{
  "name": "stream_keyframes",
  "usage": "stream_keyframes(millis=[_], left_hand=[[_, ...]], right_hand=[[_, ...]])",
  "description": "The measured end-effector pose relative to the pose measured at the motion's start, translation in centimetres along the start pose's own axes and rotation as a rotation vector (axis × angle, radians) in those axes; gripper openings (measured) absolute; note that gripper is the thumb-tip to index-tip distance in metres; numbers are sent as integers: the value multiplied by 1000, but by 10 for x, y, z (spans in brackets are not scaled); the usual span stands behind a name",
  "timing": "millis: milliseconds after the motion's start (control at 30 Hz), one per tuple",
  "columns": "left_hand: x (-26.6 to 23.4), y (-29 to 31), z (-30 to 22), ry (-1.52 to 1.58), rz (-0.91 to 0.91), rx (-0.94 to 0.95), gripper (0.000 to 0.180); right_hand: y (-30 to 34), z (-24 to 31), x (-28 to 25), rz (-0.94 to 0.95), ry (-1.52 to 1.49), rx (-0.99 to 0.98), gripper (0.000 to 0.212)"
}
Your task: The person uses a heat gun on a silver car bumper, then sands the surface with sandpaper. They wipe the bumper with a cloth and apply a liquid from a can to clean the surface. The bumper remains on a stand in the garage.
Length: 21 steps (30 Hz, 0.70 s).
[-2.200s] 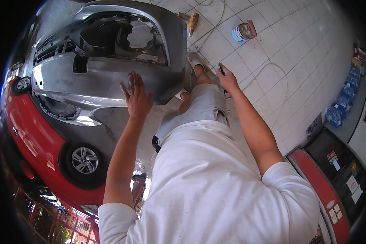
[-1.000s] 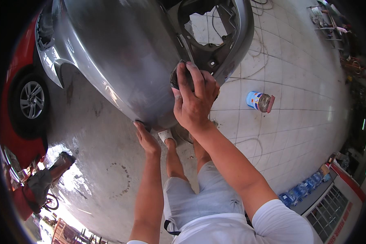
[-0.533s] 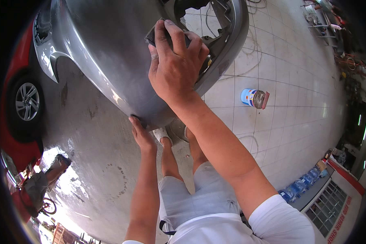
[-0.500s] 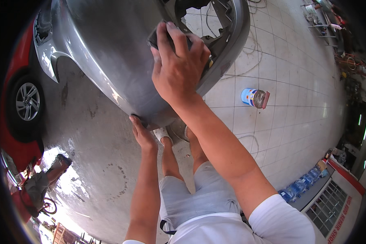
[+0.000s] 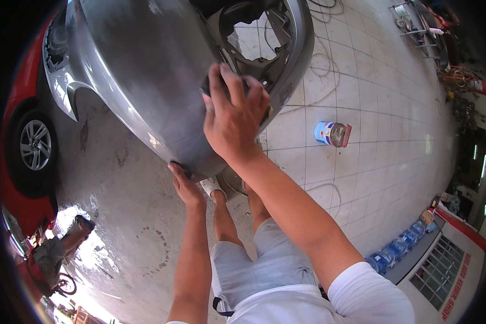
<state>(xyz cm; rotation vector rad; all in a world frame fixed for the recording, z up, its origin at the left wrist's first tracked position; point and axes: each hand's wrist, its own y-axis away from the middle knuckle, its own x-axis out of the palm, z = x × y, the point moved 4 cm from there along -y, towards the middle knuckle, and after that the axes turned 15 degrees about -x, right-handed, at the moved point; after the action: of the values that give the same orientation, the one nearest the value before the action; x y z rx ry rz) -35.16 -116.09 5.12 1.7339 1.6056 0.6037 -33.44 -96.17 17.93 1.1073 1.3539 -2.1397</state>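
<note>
In front of the person, above the join of concrete floor [image 5: 119, 156] and tiled floor [image 5: 383, 119], a large grey bumper [image 5: 140, 70] fills the upper left of the view. The right grip [image 5: 235, 119] is curled over a dark pad [image 5: 205, 85], pressing it to the broad face just beside the framed opening [image 5: 254, 40]; its fingertips are blurred. The left grip [image 5: 187, 186] touches the bumper's lower corner; whether it closes round the edge or merely steadies it, I cannot tell.

The step in hand looks like rubbing the surface smooth. A further stroke seems to call for keeping the pad flat along the curve, with even pressure, and for care near the opening's rim, where it could catch.

The bumper's face is dull and dark grey, clouded with paler, streaky patches, while its outer left edge shines silver. Floor tiles show through the opening on its right.
</note>
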Motion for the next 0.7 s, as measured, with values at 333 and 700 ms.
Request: stream_keyframes(millis=[333,700], left_hand=[[0,-3,-2,-36,60,3,90],[-5,2,2,-50,85,16,89]], right_hand=[[-15,2,1,-19,1,-70,60],[-38,-3,-3,-94,6,-78,62]])
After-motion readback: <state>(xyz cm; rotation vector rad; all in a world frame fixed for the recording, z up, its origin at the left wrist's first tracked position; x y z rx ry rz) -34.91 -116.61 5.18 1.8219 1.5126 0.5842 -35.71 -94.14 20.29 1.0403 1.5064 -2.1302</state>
